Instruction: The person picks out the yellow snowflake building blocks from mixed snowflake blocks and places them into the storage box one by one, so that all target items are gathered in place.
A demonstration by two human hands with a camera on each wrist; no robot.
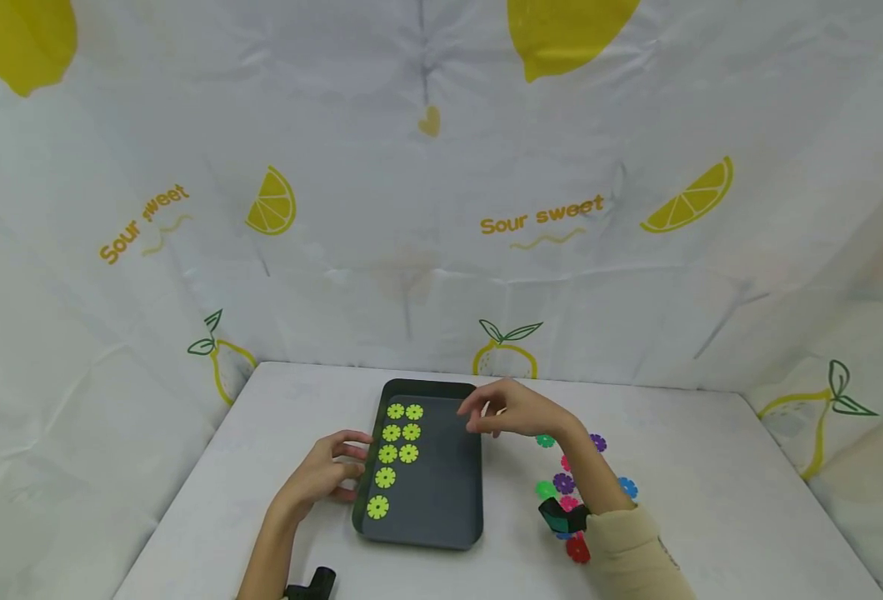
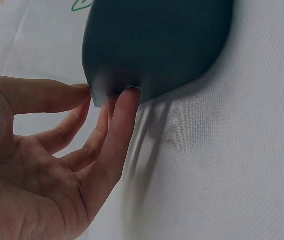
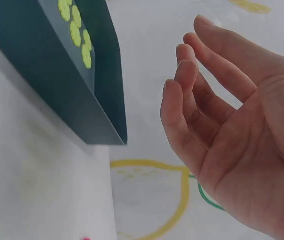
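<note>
A dark grey rectangular tray (image 1: 445,500) lies on the table, holding several yellow-green flower-shaped pieces (image 1: 387,454) in two columns along its left side. My left hand (image 1: 320,475) is at the tray's left wall, its fingertips touching the outer side and rim; the left wrist view shows the fingers (image 2: 114,135) against that dark wall. Over the tray's far right corner hovers my right hand (image 1: 520,408), fingers loosely bent. Nothing shows between its fingers (image 3: 187,95) in the right wrist view, where it is apart from the tray wall (image 3: 61,95).
Loose flower-shaped pieces lie right of the tray, partly hidden by the right forearm: purple (image 1: 564,483), green (image 1: 546,490), blue (image 1: 628,487), red (image 1: 578,549) and pink. A white lemon-print curtain (image 1: 381,300) hangs behind the white table (image 1: 711,467).
</note>
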